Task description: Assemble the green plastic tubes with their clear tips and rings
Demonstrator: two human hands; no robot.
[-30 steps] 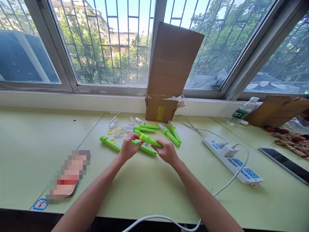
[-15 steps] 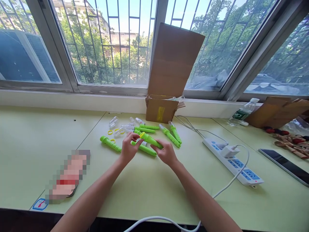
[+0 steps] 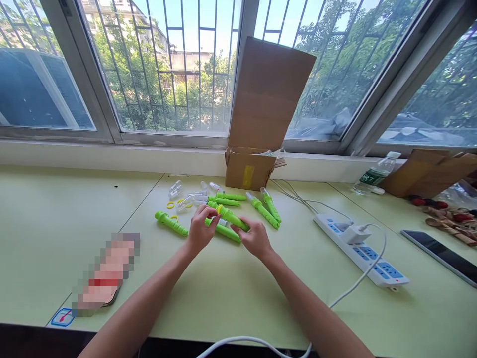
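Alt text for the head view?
A person's left hand and right hand hold a ribbed green plastic tube with a yellow ring over a pale green table. Similar green tubes, an open cardboard box and a white power strip lie beyond.

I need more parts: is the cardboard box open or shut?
Open: the box has its big flap standing upright, leaving the top uncovered.

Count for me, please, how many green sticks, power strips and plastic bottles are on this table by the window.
Green sticks: 7, counting the held green stick gripped between the left hand and right hand
Power strips: 1
Plastic bottles: 1
Total: 9
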